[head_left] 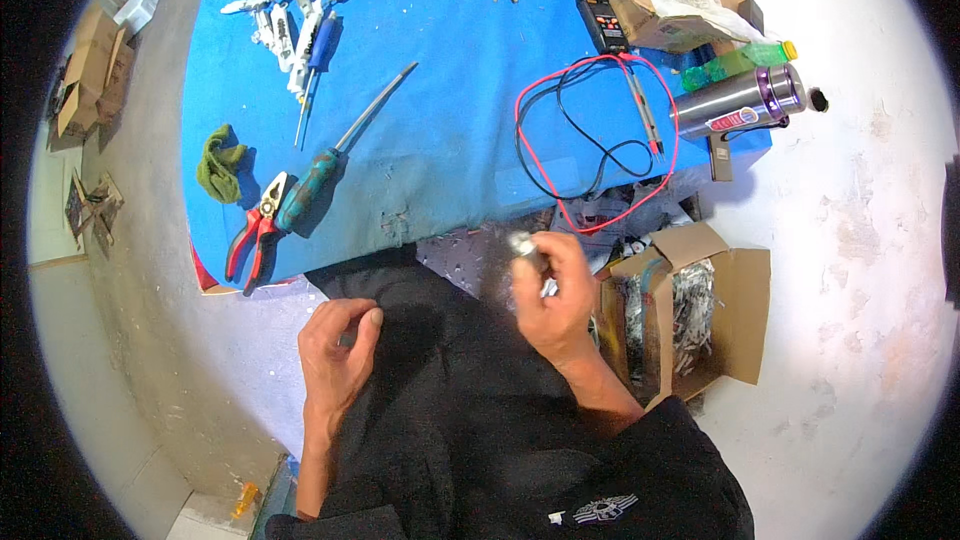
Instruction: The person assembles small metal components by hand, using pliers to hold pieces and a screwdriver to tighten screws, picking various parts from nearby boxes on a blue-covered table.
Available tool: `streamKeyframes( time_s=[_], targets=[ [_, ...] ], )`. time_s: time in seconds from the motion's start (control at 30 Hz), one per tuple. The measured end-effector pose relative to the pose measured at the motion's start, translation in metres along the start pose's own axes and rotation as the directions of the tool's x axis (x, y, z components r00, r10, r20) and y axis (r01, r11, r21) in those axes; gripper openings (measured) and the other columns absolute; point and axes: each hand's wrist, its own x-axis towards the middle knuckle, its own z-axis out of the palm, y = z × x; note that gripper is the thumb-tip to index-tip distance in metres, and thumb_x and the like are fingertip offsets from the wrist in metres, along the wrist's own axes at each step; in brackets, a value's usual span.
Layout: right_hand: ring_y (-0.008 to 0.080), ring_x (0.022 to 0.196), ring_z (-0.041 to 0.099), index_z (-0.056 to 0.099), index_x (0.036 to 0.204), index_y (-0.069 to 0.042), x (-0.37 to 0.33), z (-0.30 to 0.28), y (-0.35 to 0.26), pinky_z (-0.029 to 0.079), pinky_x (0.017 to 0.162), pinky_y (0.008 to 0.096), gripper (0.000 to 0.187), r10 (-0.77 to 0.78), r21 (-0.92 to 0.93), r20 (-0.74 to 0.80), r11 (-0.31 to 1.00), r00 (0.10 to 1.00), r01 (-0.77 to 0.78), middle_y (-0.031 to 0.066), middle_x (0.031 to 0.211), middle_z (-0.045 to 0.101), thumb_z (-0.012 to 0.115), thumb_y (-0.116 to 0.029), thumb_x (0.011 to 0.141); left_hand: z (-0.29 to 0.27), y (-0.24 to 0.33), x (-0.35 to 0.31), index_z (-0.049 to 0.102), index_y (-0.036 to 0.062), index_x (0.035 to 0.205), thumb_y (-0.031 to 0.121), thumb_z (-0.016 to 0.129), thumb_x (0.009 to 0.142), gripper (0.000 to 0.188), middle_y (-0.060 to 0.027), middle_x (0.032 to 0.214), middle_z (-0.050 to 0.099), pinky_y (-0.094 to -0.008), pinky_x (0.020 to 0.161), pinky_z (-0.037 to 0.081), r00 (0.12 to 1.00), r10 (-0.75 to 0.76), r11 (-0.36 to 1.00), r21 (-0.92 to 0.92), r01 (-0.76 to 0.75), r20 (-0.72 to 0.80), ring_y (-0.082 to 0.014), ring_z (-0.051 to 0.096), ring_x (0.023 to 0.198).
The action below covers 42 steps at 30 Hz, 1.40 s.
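Observation:
My right hand (556, 302) is raised just off the table's near edge, its thumb and fingers closed around a small silvery-grey piece (533, 255). The bright upper end of that piece is smeared by motion, so I cannot make out its kind. Over my dark-clad lap, my left hand (338, 352) is curled, thumb tip against the fingers, with no object showing in it. Nearest to it on the table lie red-handled pliers (260, 230) and a long screwdriver (318, 180) with a teal handle.
On the blue tabletop (440, 100) are a green cloth (220, 164), a blue-handled screwdriver (320, 45), white broken parts (285, 35), a black meter (602, 22) with red and black leads, a steel flask (735, 103) and a green bottle (735, 64). An open carton (735, 315) holding scrap stands right.

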Motion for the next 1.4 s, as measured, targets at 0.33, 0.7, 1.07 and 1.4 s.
streamKeyframes(
  time_s=[0.33,0.7,1.07,1.4],
  targets=[
    [0.0332,0.094,0.071,0.067,0.117,-0.004,-0.005,0.015,-0.023,0.06,0.077,0.0395,0.038,-0.182,0.117,0.142,0.979,0.973,0.166,0.0167,0.112,0.07,0.087,-0.002,0.084,0.001,0.058,0.022,0.077,-0.0012,0.099,0.003,0.079,0.089,0.011,-0.0123,0.095,0.077,-0.0325,0.076,0.056,0.989,0.147,0.975,-0.171,-0.142,0.018,-0.0216,0.073,0.085],
    [0.0327,0.092,0.07,0.066,0.116,-0.004,0.004,0.021,-0.023,0.058,0.076,0.0401,0.039,-0.293,0.128,0.114,0.952,0.949,0.278,0.0162,0.111,0.069,0.087,0.0,0.083,0.002,0.059,0.021,0.078,-0.0009,0.099,0.004,0.081,0.088,0.012,-0.0124,0.095,0.078,-0.0332,0.077,0.057,0.988,0.154,0.977,-0.15,-0.151,0.008,-0.0226,0.074,0.086],
    [0.0326,0.094,0.07,0.067,0.113,-0.006,-0.001,0.023,-0.02,0.059,0.079,0.0412,0.038,-0.242,0.169,0.156,0.962,0.958,0.215,0.0154,0.109,0.069,0.086,0.003,0.082,0.007,0.062,0.026,0.078,-0.0006,0.099,-0.002,0.082,0.085,0.015,-0.0124,0.095,0.078,-0.033,0.076,0.057,0.977,0.207,0.97,-0.116,-0.212,-0.051,-0.0234,0.074,0.086],
    [0.0344,0.101,0.068,0.067,0.116,-0.001,0.027,0.025,0.0,0.056,0.087,0.0413,0.038,-0.087,-0.013,0.103,0.996,0.991,0.089,0.0175,0.114,0.067,0.085,0.001,0.082,-0.048,0.01,0.041,0.078,-0.0006,0.106,0.005,0.081,0.093,0.015,-0.0103,0.093,0.077,-0.0295,0.071,0.057,0.966,0.044,0.998,0.051,-0.032,-0.256,-0.0154,0.071,0.075]
  ],
)
